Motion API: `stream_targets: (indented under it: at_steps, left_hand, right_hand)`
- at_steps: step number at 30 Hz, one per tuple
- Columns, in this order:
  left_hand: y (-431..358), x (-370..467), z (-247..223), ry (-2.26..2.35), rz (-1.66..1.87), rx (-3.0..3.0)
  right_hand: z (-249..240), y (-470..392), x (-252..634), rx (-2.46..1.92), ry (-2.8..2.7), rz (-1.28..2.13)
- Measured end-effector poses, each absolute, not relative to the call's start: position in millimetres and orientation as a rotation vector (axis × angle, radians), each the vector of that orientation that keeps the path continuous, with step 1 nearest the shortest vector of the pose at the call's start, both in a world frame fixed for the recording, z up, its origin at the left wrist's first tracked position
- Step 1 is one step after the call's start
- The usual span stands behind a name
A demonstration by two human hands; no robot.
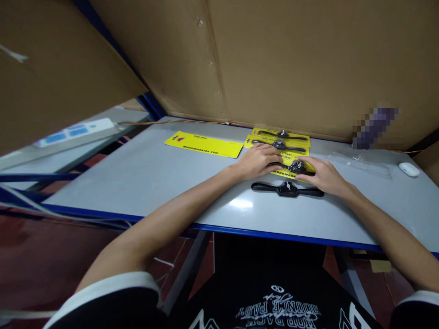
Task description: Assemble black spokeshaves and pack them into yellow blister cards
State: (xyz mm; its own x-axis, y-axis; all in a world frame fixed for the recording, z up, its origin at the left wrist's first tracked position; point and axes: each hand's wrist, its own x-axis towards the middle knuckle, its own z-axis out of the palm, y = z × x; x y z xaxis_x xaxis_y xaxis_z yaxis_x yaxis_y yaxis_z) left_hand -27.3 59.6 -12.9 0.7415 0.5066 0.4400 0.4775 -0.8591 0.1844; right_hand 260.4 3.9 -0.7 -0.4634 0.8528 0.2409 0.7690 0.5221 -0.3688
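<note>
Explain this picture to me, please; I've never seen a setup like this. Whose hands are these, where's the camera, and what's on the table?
There is no machine here: a person works with a bare left hand and right hand. The single picture comes from a camera on that person's head, looking forward and down.

The hands are at opposite ends of a black two-handled tool over a yellow card; whether they grip or just touch it isn't clear. Behind are two similar tools on yellow cards. A loose black tool lies nearer the person on the grey table, a separate yellow card to the left, clear plastic to the right.
</note>
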Motion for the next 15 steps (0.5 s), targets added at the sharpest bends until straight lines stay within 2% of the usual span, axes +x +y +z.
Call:
stream_targets:
  at_steps: [5,8,15]
  left_hand:
    - [69,-39,-10,1.215,1.013,2.449]
    - [78,-48,-10,1.403,0.991,2.041]
    - [83,-56,-8,1.128,0.733,1.691]
  right_hand:
    - [-8,8,265,-1.367,-2.365,0.173]
    - [-10,7,266,-1.329,-2.334,0.117]
    - [-8,5,266,-1.266,-2.324,0.075]
